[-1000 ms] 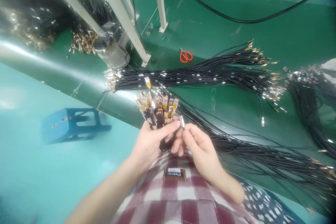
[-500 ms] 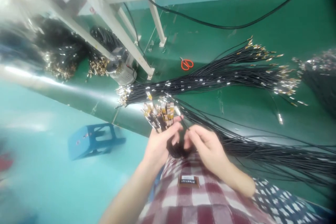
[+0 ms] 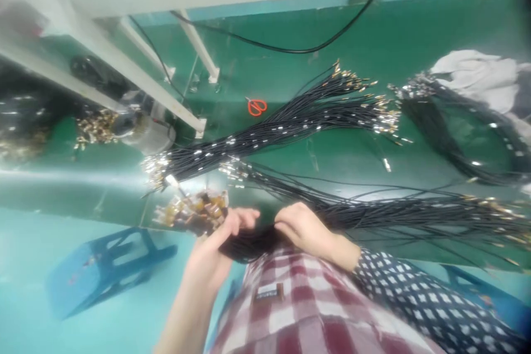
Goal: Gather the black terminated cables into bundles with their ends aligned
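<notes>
My left hand (image 3: 215,246) is wrapped round a bundle of black cables (image 3: 249,243), thumb and some fingertips free of it. The cables' metal and yellowish connector ends (image 3: 194,210) fan out to the left of that hand, blurred. One whitish end stands up above the others. My right hand (image 3: 307,232) is closed, its fingers curled down over the bundle near my checked apron (image 3: 298,287). Its fingertips are partly hidden, so how many cables it grips does not show. Behind it, a loose pile of black cables (image 3: 373,210) stretches right along the green table.
Another long cable bundle (image 3: 257,135) lies beyond my hands, with red-handled scissors (image 3: 257,107) behind it. A curved bundle (image 3: 435,127) and white cloth (image 3: 477,77) are at right. Frame legs (image 3: 199,55) and a grey cylindrical device (image 3: 145,130) stand left; a blue stool (image 3: 83,276) is below.
My view has swung to the right. My right hand has gone from pinching a single cable beside the connector ends to lying lower on the bundle, and the connector ends now tilt further left.
</notes>
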`<state>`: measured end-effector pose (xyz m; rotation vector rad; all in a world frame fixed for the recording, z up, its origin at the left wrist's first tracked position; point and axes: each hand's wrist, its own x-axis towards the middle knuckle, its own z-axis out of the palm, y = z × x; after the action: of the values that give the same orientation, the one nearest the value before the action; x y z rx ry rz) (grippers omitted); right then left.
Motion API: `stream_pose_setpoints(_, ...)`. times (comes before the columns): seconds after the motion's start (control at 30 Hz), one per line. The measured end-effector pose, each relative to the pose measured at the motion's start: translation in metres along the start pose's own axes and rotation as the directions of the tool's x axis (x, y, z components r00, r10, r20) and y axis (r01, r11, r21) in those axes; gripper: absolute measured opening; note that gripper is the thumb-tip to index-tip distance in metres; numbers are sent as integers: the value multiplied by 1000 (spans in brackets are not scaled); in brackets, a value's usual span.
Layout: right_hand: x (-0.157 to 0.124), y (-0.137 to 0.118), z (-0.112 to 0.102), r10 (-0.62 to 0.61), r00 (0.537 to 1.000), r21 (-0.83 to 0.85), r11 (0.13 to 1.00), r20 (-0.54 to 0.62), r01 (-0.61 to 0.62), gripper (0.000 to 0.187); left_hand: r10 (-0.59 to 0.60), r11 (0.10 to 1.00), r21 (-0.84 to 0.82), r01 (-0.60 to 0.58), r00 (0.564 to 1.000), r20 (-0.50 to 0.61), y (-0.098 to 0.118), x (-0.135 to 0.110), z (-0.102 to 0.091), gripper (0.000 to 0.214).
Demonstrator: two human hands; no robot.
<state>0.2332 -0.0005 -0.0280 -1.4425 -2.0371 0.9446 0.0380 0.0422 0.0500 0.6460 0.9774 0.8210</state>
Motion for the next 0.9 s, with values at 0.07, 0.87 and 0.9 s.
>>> stream_pose_setpoints(0.07,-14,24,-2,32,999,-71,997,15,-31,20,6,1000,2,-6,997,75,1,-5,1,29)
stream_pose_setpoints(0.87,106,67,-19,363,931,-132,926,48,-354,25,-41,958,-287,-1,990,-137,-10,5,-20,20)
stream_pose_setpoints(0.9,101,61,-22,346,935,-86,937,81,-339,28,-53,950,-313,6,989,-140,-11,6,-23,22)
